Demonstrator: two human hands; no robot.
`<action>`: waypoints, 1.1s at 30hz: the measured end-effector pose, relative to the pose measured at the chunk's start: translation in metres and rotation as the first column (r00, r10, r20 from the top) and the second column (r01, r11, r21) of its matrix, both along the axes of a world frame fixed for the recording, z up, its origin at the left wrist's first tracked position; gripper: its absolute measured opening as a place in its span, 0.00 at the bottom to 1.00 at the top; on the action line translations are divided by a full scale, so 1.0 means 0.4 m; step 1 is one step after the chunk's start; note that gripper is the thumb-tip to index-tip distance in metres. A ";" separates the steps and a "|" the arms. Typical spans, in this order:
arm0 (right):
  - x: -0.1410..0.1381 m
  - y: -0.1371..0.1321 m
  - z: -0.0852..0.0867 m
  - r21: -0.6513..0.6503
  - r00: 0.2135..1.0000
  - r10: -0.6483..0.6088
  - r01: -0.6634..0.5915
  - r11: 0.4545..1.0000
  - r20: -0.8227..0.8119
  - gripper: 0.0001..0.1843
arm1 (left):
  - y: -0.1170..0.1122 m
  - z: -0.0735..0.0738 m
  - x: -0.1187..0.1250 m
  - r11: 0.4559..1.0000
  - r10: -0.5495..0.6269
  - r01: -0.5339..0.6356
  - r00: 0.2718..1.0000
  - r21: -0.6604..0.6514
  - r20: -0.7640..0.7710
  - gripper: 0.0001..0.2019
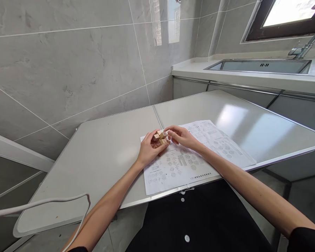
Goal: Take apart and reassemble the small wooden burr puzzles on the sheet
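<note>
My left hand [149, 148] is curled around a small wooden block puzzle [160, 137], made of pale cubes joined together. My right hand [182, 136] pinches the puzzle's upper right piece with its fingertips. Both hands hover just over a printed instruction sheet [189, 161] covered with small diagrams, which lies flat on the grey folding table [99, 157] near its front edge.
A white cable [49, 202] loops over the table's front left corner. Grey tiled wall stands behind the table. To the right is a counter with a steel sink [262, 65] and a tap [304, 47] under a window.
</note>
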State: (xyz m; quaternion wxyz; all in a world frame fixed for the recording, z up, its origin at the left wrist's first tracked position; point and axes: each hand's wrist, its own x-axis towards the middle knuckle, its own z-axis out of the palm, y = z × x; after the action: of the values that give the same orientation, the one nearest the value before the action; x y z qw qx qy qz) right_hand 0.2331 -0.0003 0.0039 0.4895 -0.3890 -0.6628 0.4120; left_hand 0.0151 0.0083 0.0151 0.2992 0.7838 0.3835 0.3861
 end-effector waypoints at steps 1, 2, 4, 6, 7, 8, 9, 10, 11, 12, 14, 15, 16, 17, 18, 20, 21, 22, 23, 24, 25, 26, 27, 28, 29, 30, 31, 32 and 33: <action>0.001 0.000 0.001 -0.011 1.000 -0.010 0.010 1.000 -0.004 0.22 | 0.000 0.001 0.001 0.999 -0.010 0.011 0.999 -0.031 0.036 0.31; 0.002 0.000 0.001 -0.020 1.000 -0.014 0.014 1.000 0.002 0.22 | 0.000 0.002 0.002 0.998 -0.021 0.025 0.997 -0.065 0.069 0.31; 0.003 0.000 -0.001 -0.038 0.999 0.011 -0.010 0.999 0.033 0.23 | -0.001 0.001 0.003 0.989 -0.047 0.063 0.991 -0.131 0.124 0.33; 0.002 0.000 -0.004 -0.065 0.996 0.073 -0.070 0.995 0.055 0.22 | -0.002 0.000 0.004 0.980 -0.073 0.099 0.986 -0.170 0.151 0.34; 0.002 0.001 -0.005 -0.081 0.993 0.107 -0.103 0.991 0.055 0.22 | -0.004 0.000 0.004 0.977 -0.086 0.113 0.984 -0.178 0.155 0.34; 0.002 0.001 -0.004 -0.099 0.989 0.140 -0.135 0.986 0.049 0.21 | -0.005 0.001 0.004 0.975 -0.097 0.125 0.983 -0.183 0.155 0.34; 0.002 0.000 -0.003 -0.122 0.984 0.173 -0.167 0.978 0.036 0.21 | -0.007 0.001 0.004 0.973 -0.107 0.134 0.983 -0.186 0.150 0.34; 0.003 -0.001 0.000 -0.153 0.979 0.205 -0.201 0.968 0.013 0.21 | -0.010 0.003 0.003 0.972 -0.116 0.142 0.983 -0.189 0.142 0.34; 0.003 -0.002 0.004 -0.191 0.972 0.235 -0.234 0.953 -0.017 0.22 | -0.012 0.005 0.003 0.969 -0.127 0.151 0.983 -0.194 0.133 0.34; 0.004 -0.003 0.009 -0.229 0.964 0.262 -0.267 0.936 -0.052 0.23 | -0.015 0.007 0.003 0.966 -0.138 0.161 0.983 -0.200 0.124 0.34; 0.005 -0.007 0.019 -0.286 0.948 0.298 -0.318 0.904 -0.113 0.23 | -0.018 0.010 0.003 0.964 -0.156 0.175 0.982 -0.199 0.105 0.34; 0.005 -0.009 0.023 -0.302 0.942 0.307 -0.333 0.893 -0.133 0.23 | -0.019 0.010 0.003 0.965 -0.160 0.176 0.983 -0.193 0.095 0.34; 0.005 -0.009 0.025 -0.310 0.939 0.311 -0.342 0.887 -0.147 0.23 | -0.018 0.010 0.003 0.968 -0.158 0.172 0.984 -0.184 0.085 0.34; 0.006 -0.009 0.026 -0.317 0.937 0.312 -0.348 0.883 -0.159 0.24 | -0.017 0.009 0.003 0.972 -0.150 0.161 0.986 -0.171 0.073 0.34; 0.007 -0.007 0.024 -0.326 0.935 0.309 -0.350 0.878 -0.173 0.24 | -0.016 0.007 0.003 0.978 -0.133 0.141 0.989 -0.154 0.058 0.34; 0.009 0.002 0.017 -0.362 0.936 0.276 -0.340 0.868 -0.218 0.24 | -0.011 -0.001 0.002 0.990 -0.077 0.079 0.997 -0.114 0.023 0.34; 0.012 0.008 0.013 -0.390 0.937 0.243 -0.327 0.861 -0.251 0.24 | -0.008 -0.006 0.001 0.995 -0.041 0.042 0.999 -0.089 0.005 0.34; 0.014 0.015 0.008 -0.421 0.937 0.196 -0.309 0.853 -0.291 0.24 | -0.006 -0.011 0.000 0.998 -0.005 0.004 1.000 -0.062 -0.015 0.34; 0.017 0.022 0.003 -0.457 0.933 0.143 -0.291 0.841 -0.331 0.23 | -0.003 -0.017 -0.002 0.999 0.026 -0.027 0.999 -0.034 -0.039 0.34; 0.021 0.029 -0.001 -0.485 0.923 0.078 -0.269 0.832 -0.377 0.22 | -0.001 -0.022 -0.004 0.999 0.051 -0.052 0.997 -0.004 -0.064 0.33; 0.024 0.036 -0.004 -0.509 0.906 0.015 -0.252 0.823 -0.423 0.21 | 0.001 -0.027 -0.006 0.998 0.066 -0.064 0.993 0.023 -0.098 0.33; 0.028 0.043 -0.007 -0.527 0.882 -0.041 -0.242 0.815 -0.469 0.20 | 0.002 -0.030 -0.008 0.996 0.074 -0.069 0.988 0.049 -0.132 0.32; 0.032 0.049 -0.009 -0.538 0.853 -0.090 -0.238 0.809 -0.514 0.19 | 0.003 -0.033 -0.010 0.995 0.083 -0.071 0.983 0.076 -0.166 0.33; 0.036 0.054 -0.012 -0.543 0.822 -0.132 -0.237 0.806 -0.554 0.18 | 0.003 -0.035 -0.011 0.992 0.090 -0.071 0.976 0.103 -0.199 0.33; 0.040 0.059 -0.015 -0.543 0.790 -0.169 -0.232 0.807 -0.589 0.17 | 0.004 -0.037 -0.012 0.989 0.100 -0.071 0.969 0.131 -0.228 0.33; 0.044 0.064 -0.018 -0.544 0.762 -0.206 -0.220 0.810 -0.615 0.16 | 0.004 -0.038 -0.013 0.985 0.109 -0.070 0.961 0.159 -0.252 0.33; 0.047 0.068 -0.022 -0.551 0.741 -0.243 -0.201 0.810 -0.626 0.15 | 0.004 -0.039 -0.014 0.981 0.118 -0.069 0.955 0.183 -0.273 0.33; 0.051 0.072 -0.026 -0.564 0.724 -0.281 -0.177 0.807 -0.630 0.14 | 0.005 -0.040 -0.014 0.977 0.126 -0.069 0.949 0.201 -0.290 0.33; 0.053 0.075 -0.030 -0.575 0.705 -0.317 -0.156 0.803 -0.634 0.14 | 0.005 -0.042 -0.014 0.974 0.133 -0.069 0.944 0.214 -0.301 0.33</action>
State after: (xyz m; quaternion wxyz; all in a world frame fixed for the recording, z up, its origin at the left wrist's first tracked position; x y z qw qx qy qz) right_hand 0.2544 0.0299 -0.0082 0.5764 -0.3639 -0.2440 0.6898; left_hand 0.0093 0.0104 -0.0017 0.1337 0.8405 0.4249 0.3083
